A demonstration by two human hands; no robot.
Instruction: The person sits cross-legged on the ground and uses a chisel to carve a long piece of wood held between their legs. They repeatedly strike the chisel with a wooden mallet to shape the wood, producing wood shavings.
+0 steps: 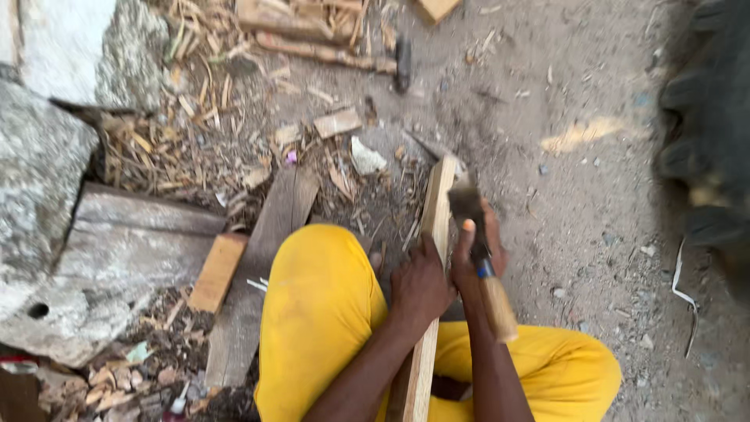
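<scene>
I sit on the ground in yellow trousers. A long pale wooden strip [434,205] stands tilted away from me between my knees, its far end on the dirt. My left hand [419,281] grips the strip around its middle. My right hand [478,252] is closed on a small hatchet [483,262] with a dark metal head and a light wooden handle with a blue band. The blade lies against the strip's right edge, just above my left hand. The hatchet head is blurred.
A grey weathered plank [266,258] lies by my left knee, with a short brown board [217,271] and wood chips beside it. Big grey stones [47,172] stand at left. A hammer [344,56] lies at the far top. A dark tyre [707,125] is at right.
</scene>
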